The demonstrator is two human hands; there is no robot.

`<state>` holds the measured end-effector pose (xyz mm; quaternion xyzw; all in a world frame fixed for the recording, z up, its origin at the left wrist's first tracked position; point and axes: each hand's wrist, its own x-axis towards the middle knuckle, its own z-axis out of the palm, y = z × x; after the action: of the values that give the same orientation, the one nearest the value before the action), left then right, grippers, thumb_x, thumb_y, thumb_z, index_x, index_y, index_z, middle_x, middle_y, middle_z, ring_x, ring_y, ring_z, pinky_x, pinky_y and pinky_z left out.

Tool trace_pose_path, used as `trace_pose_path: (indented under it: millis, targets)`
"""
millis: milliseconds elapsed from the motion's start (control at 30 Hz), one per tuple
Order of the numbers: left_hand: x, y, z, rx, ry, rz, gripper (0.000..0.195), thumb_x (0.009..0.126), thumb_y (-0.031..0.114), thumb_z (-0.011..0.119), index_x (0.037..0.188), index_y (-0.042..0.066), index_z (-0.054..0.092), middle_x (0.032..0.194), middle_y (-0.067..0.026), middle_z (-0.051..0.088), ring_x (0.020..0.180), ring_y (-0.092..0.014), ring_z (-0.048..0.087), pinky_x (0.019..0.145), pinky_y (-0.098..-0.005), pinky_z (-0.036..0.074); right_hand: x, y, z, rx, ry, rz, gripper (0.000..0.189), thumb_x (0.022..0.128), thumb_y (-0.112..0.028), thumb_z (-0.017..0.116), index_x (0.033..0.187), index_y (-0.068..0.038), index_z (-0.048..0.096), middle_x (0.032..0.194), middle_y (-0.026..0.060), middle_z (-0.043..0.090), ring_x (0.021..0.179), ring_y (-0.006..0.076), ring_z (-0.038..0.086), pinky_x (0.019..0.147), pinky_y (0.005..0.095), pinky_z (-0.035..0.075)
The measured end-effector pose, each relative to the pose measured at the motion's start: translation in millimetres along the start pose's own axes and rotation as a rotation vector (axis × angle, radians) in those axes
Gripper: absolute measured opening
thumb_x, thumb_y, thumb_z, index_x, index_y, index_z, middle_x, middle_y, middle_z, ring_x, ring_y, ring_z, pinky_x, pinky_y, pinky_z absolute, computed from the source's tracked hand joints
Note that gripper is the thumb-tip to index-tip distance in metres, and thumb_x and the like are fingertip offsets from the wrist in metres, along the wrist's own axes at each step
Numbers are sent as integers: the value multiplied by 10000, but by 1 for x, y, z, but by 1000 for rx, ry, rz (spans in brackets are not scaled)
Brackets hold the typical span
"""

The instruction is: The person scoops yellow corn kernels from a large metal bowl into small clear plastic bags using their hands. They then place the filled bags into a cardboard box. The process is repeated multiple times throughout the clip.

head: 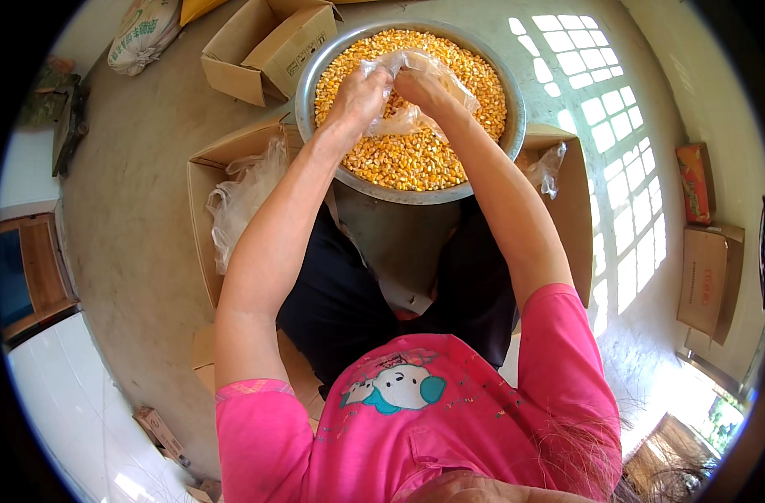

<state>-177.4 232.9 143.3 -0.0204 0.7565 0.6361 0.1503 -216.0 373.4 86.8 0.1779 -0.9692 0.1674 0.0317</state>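
Observation:
A wide metal basin (517, 119) full of loose yellow corn kernels (414, 165) is in front of me. Above the corn, both my hands grip a clear plastic bag (436, 66). My left hand (362, 97) pinches the bag's left part, and my right hand (420, 88) holds it close by, almost touching the left. The bag hangs loosely over the kernels, spreading to the right and below my hands. Whether it contains anything cannot be made out. My fingertips are partly hidden by the crumpled plastic.
Left of the basin, an open cardboard box (201, 188) holds clear plastic bags (247, 188). Another open box (574, 214) at the right has a plastic bag (549, 168) in it. Farther off are an open carton (231, 69) and a tied white sack (146, 38). Cartons (703, 283) line the right wall.

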Motion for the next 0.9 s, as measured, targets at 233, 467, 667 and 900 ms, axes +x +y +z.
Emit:
trace_pose_path:
  millis: [233, 467, 667, 900]
  targets:
    - [4, -5, -3, -84, 58, 7, 271, 951, 274, 461, 963, 30, 580, 835, -51, 534, 690, -106, 478, 595, -263, 405, -16, -14, -26, 306, -62, 171, 305, 906, -235, 439, 1036, -63, 655, 975, 175, 663, 867, 302, 648, 767, 406, 498]
    - [7, -1, -4, -98, 53, -43, 296, 970, 286, 436, 982, 32, 588, 845, -50, 537, 728, -117, 489, 625, -281, 413, -36, -4, -41, 367, -327, 142, 363, 860, -368, 520, 959, -59, 683, 849, 133, 683, 797, 253, 632, 757, 372, 471]
    - [5, 5, 1, -65, 26, -20, 296, 952, 266, 434, 975, 0, 564, 794, -64, 525, 695, -142, 483, 601, -307, 412, -56, 12, -47, 141, -434, 44, 361, 843, -338, 534, 825, -2, 664, 769, 187, 653, 685, 278, 619, 683, 407, 466]
    - [11, -4, 3, -96, 3, -53, 277, 956, 301, 458, 919, 59, 588, 803, -39, 518, 696, -118, 476, 591, -287, 402, -78, -32, -69, 628, -375, -110, 217, 839, -197, 546, 797, -10, 647, 715, 165, 634, 721, 311, 630, 675, 419, 478]
